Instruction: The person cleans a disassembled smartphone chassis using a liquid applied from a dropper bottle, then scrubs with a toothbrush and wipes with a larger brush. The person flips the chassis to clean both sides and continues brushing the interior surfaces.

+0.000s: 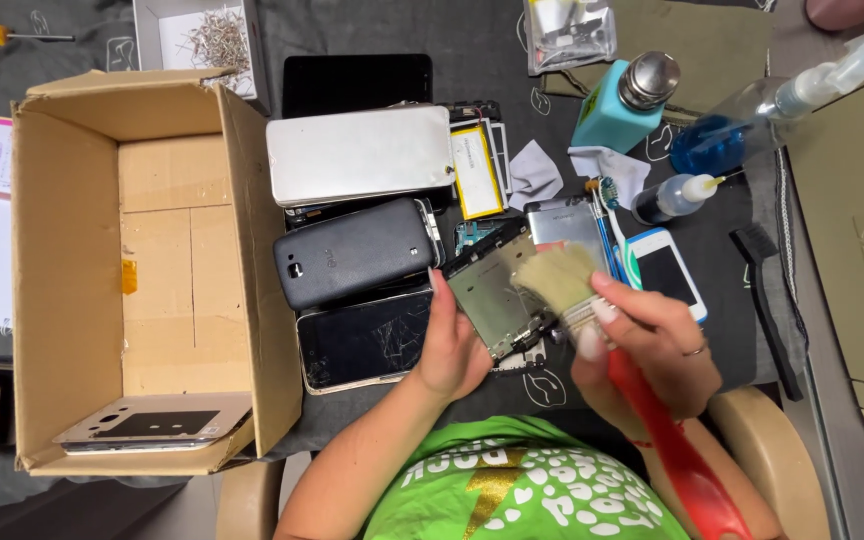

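My left hand [452,345] grips the lower edge of a bare phone frame [497,290], a greenish metal plate tilted over the dark mat. My right hand [652,345] holds a paintbrush with a red handle [672,440]. Its pale bristles [557,275] rest on the frame's upper right part. A silver phone part [564,220] lies just behind the bristles.
An open cardboard box [62,250] stands at left with a phone panel [152,422] inside. Stacked phones [357,250] lie beside it, one with a cracked screen [364,340]. A white phone [667,272], teal pump dispenser [617,105], spray bottle [752,115], dropper bottle [674,197] and black brush [767,305] sit right.
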